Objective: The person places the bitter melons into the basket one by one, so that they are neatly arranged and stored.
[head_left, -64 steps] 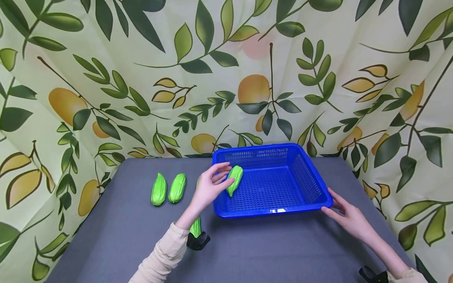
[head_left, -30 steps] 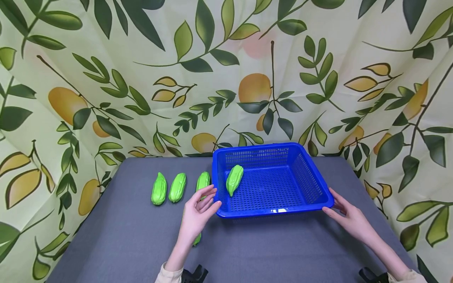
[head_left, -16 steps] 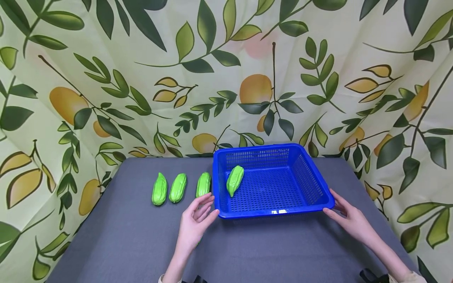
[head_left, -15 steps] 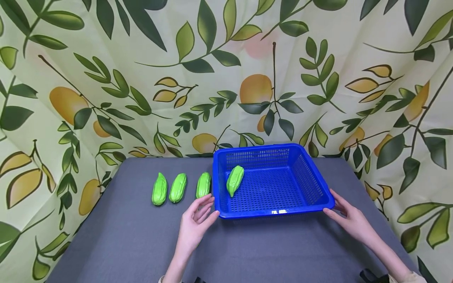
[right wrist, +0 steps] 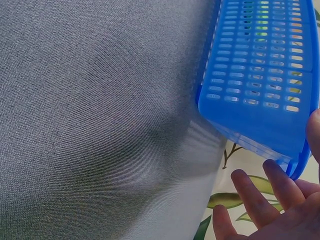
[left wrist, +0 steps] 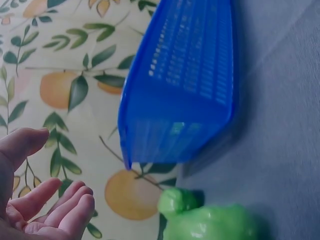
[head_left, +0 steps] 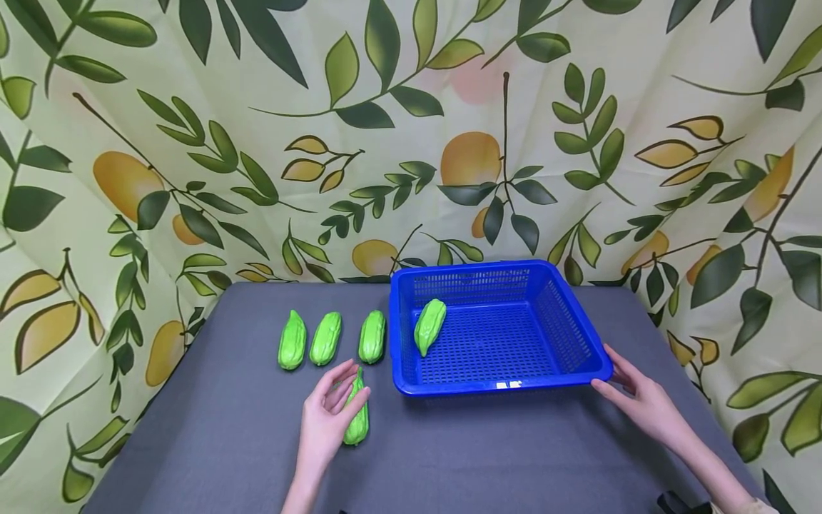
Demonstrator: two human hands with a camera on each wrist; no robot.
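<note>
My left hand [head_left: 326, 414] hovers over the nearest bitter melon [head_left: 357, 421], its fingers loosely bent and partly hiding it. In the left wrist view the left hand's fingers [left wrist: 60, 210] hold nothing, and a green bitter melon [left wrist: 210, 222] shows at the bottom edge. A blue plastic basket [head_left: 501, 387] stands right of centre with one bitter melon [head_left: 430, 327] lying at its left side. At the basket's near right corner, my right hand [head_left: 645, 400] pinches the rim between thumb and fingers. The right wrist view shows those fingers [right wrist: 282, 187] against the basket corner [right wrist: 260, 130].
Three more bitter melons lie in a row left of the basket: the far left one [head_left: 292, 340], the middle one [head_left: 325, 339] and one beside the basket wall [head_left: 372, 337]. A grey cloth [head_left: 212, 428] covers the table. Leaf-patterned curtain [head_left: 385, 178] stands behind.
My left hand has come away from the melon in the basket, moving left and toward me to the nearest melon outside. The right hand has stayed at the basket corner.
</note>
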